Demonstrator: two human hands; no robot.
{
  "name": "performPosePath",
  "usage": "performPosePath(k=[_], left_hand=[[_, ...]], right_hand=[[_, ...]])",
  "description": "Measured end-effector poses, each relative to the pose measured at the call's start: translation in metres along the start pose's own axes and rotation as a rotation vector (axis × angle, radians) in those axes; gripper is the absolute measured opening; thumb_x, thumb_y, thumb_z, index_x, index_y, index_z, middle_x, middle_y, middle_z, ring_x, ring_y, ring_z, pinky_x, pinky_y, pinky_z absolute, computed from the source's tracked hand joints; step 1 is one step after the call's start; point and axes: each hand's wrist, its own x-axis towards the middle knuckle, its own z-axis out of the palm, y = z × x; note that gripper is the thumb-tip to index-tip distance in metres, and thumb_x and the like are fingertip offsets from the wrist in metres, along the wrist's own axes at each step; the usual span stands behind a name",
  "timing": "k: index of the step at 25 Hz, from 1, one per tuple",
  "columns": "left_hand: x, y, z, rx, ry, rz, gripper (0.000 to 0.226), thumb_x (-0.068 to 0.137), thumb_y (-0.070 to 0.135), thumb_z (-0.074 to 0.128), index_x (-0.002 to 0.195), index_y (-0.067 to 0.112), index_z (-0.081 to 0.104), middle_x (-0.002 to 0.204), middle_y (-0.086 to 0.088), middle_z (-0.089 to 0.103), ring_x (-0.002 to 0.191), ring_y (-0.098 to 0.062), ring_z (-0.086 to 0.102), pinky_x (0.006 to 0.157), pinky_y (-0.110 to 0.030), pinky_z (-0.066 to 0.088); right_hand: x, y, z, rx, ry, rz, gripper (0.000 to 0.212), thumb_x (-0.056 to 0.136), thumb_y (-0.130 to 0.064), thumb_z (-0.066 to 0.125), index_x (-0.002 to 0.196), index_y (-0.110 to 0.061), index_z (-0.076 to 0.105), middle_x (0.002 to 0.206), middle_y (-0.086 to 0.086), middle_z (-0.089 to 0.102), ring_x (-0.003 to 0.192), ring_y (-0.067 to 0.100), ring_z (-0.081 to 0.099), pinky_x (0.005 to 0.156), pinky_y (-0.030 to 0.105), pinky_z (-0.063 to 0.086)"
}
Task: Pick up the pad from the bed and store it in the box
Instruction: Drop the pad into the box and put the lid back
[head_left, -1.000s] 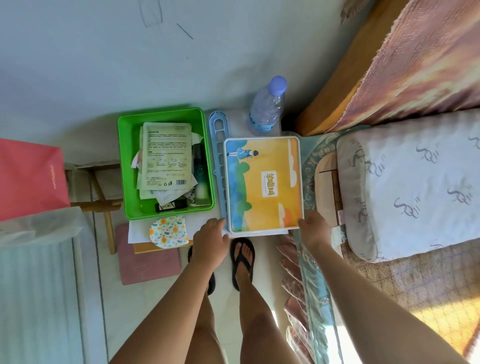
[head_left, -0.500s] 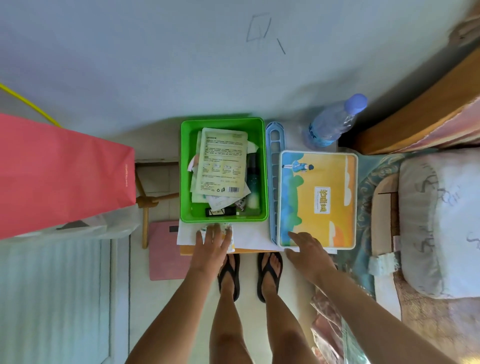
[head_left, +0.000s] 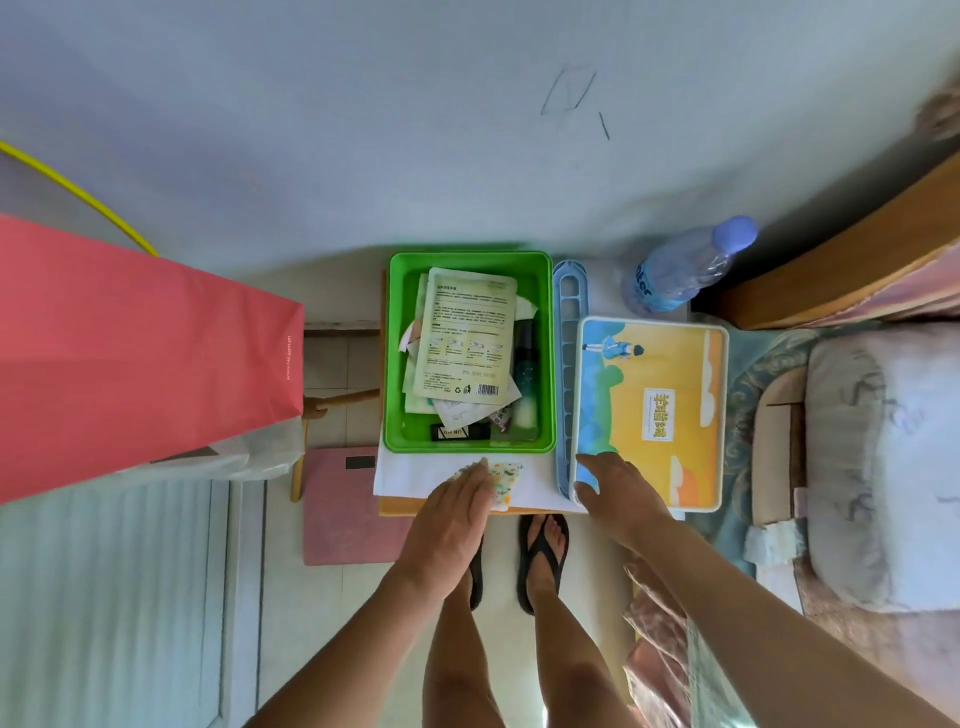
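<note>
A small round floral pad lies on the white sheet at the front edge of a low table, just in front of a green box that holds packets, papers and a dark bottle. My left hand lies over the pad's left part, fingers together, so only the pad's right side shows. My right hand holds the near left corner of a flat colourful box with a yellow and blue picture, which lies to the right of the green box.
A blue plastic rack stands between the two boxes. A water bottle stands behind them by the wall. The bed with a white pillow is on the right. A red bag and a pink scale are on the left.
My left hand moved left from the colourful box's corner onto the floral pad. My right hand shifted from the box's right corner to its left corner. The view swung left.
</note>
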Motion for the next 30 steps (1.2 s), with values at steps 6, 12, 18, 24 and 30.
performPosePath(k=[6,12,18,24,30], left_hand=[[0.067,-0.030,-0.038,0.102,0.160,-0.120,0.036,0.056,0.002,0.085,0.090,0.008,0.073,0.079,-0.010,0.070,0.068,-0.024,0.067,0.052,-0.031,0.056],[0.117,-0.047,-0.022,0.186,-0.261,-0.226,0.043,0.082,0.001,0.059,0.123,0.007,0.049,0.117,-0.011,0.054,0.106,-0.027,0.053,0.078,-0.037,0.049],[0.108,-0.040,-0.018,0.043,-0.360,-0.299,0.050,0.093,0.036,0.043,0.137,0.013,0.039,0.130,-0.010,0.050,0.116,-0.026,0.050,0.087,-0.038,0.049],[0.092,0.049,-0.033,-0.477,-0.224,-0.370,0.033,0.092,0.036,0.047,0.117,0.019,0.059,0.108,-0.001,0.067,0.098,-0.019,0.063,0.078,-0.033,0.052],[0.101,0.094,0.016,-0.497,-0.465,-0.583,0.032,0.095,0.033,0.043,0.120,0.015,0.053,0.118,-0.005,0.064,0.106,-0.025,0.060,0.084,-0.036,0.048]], right_hand=[[-0.006,-0.003,-0.007,0.039,-0.002,0.007,0.045,0.099,-0.026,0.037,0.144,-0.022,0.034,0.148,0.004,0.037,0.134,0.022,0.036,0.111,0.035,0.033],[-0.001,0.006,-0.003,0.024,-0.004,0.014,0.044,0.100,-0.026,0.035,0.144,-0.023,0.033,0.149,0.003,0.036,0.133,0.021,0.037,0.110,0.032,0.033],[-0.001,0.015,-0.007,0.009,-0.014,0.026,0.045,0.099,-0.026,0.035,0.144,-0.023,0.032,0.148,0.003,0.037,0.133,0.022,0.038,0.110,0.033,0.034],[-0.015,0.028,-0.014,-0.033,-0.063,0.018,0.050,0.097,-0.032,0.038,0.146,-0.025,0.028,0.149,0.003,0.034,0.134,0.024,0.036,0.110,0.037,0.034],[-0.016,0.058,-0.010,-0.046,-0.072,0.031,0.051,0.096,-0.036,0.039,0.146,-0.026,0.029,0.147,0.004,0.037,0.133,0.025,0.038,0.109,0.038,0.036]])
